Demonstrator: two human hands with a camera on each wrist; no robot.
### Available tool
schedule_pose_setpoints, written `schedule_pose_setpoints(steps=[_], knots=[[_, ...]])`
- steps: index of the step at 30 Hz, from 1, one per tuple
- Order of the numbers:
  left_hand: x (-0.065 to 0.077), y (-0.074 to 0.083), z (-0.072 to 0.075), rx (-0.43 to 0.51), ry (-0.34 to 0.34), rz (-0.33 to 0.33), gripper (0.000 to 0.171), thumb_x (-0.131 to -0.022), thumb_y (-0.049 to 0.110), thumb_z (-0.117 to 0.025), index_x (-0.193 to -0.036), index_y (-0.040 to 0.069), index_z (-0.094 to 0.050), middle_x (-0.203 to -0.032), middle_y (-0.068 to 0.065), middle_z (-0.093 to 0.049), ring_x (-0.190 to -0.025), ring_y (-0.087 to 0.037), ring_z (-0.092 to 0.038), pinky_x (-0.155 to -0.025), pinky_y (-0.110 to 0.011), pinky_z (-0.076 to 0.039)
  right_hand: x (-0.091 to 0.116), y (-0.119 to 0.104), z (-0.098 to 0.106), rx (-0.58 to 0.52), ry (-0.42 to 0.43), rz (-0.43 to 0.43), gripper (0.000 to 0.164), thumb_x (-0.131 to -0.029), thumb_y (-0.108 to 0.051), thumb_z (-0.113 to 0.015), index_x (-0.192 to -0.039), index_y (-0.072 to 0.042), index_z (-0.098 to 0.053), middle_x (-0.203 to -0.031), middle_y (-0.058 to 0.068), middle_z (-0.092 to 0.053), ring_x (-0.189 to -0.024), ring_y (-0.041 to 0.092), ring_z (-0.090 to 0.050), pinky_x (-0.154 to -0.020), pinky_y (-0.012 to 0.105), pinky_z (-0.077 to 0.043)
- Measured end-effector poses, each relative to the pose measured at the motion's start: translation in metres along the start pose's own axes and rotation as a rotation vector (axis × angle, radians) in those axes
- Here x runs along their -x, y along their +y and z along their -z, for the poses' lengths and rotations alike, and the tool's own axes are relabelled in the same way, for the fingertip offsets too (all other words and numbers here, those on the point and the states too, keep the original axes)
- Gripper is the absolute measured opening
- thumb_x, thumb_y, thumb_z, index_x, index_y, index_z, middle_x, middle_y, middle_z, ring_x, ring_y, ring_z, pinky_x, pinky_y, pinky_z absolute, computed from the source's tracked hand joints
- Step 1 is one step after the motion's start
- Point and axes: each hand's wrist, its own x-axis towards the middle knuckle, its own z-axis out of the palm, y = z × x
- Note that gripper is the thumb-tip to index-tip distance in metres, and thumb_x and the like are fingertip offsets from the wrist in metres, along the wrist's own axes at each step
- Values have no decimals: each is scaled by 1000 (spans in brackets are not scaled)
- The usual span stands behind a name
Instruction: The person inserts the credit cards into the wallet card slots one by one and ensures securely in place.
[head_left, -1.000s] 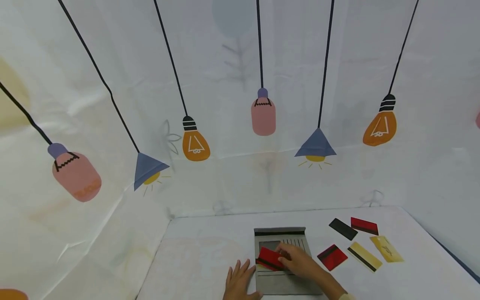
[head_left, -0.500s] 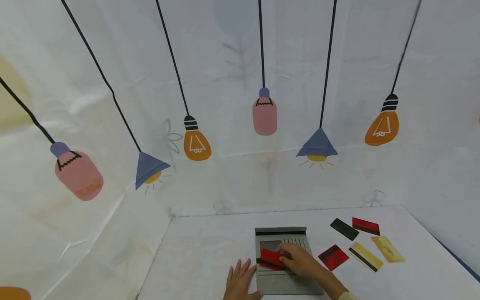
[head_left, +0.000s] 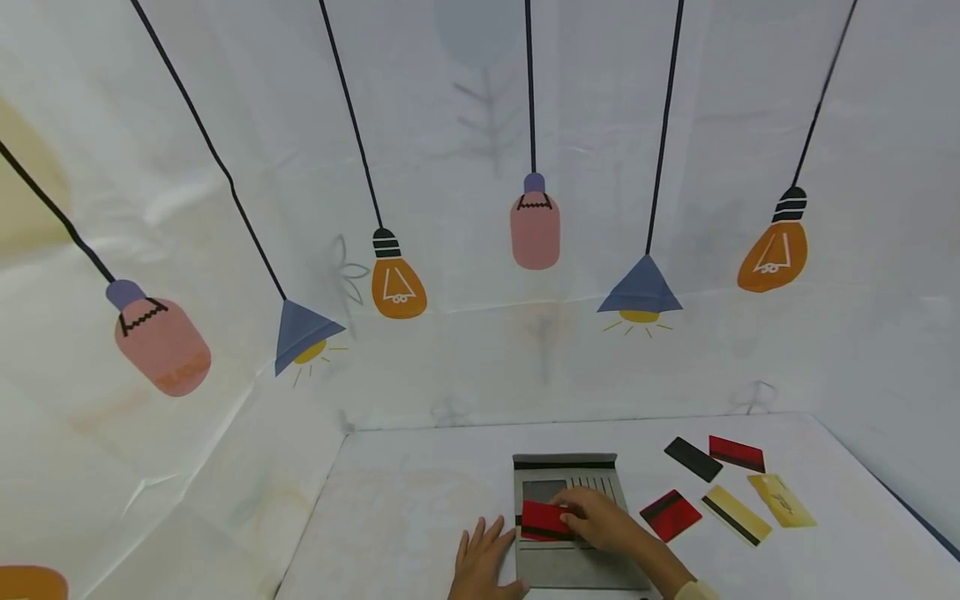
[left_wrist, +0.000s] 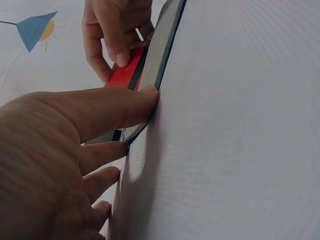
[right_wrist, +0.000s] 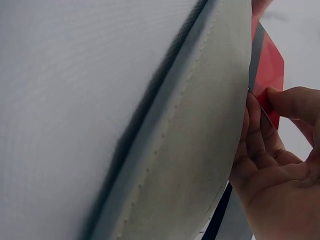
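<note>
pinching a red card [head_left: 543, 518], right hand [head_left: 600, 523] hiding one end, left hand [head_left: 481, 563] splayed against grey case [head_left: 573, 571], cropped below

pale yellow right-side sleeve [head_left: 696, 592]; left hand [head_left: 480, 564] bare, right hand [head_left: 598, 520] bare

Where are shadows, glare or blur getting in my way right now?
Head view: dim, even light, red card small but distinct; left wrist: soft shadow on the white tabletop by the left hand, plus faint ripple lines; right wrist: right hand readable, dim again, no strong glare on the grey case.
</note>
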Motion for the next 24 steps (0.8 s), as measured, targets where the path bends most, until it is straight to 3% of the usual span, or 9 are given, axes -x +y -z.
schedule_pose_setpoints(steps=[14, 24], knots=[[0, -3, -2, 5, 5, -30, 72, -66, 46, -76, -129, 20, -55, -144, -8, -44, -139, -38, -24, -109, -67, -6, -2, 0, -2, -18, -24, 4, 20, -91, -26, -59, -109, -24, -66, -102, -12, -63, -87, 1, -52, -75, 27, -52], [1, -1, 1, 23, -15, -31, 71, -67, 45, -76, -129, 18, -55, -144, -8, -43, -140, -38, -23, -110, -66, -5, -2, 1, -2, -35, -69, -30, 21, -89, -24, -61, -110, -23, -65, -104, -9, -63, -90, 6, -54, -78, 36, -54]])
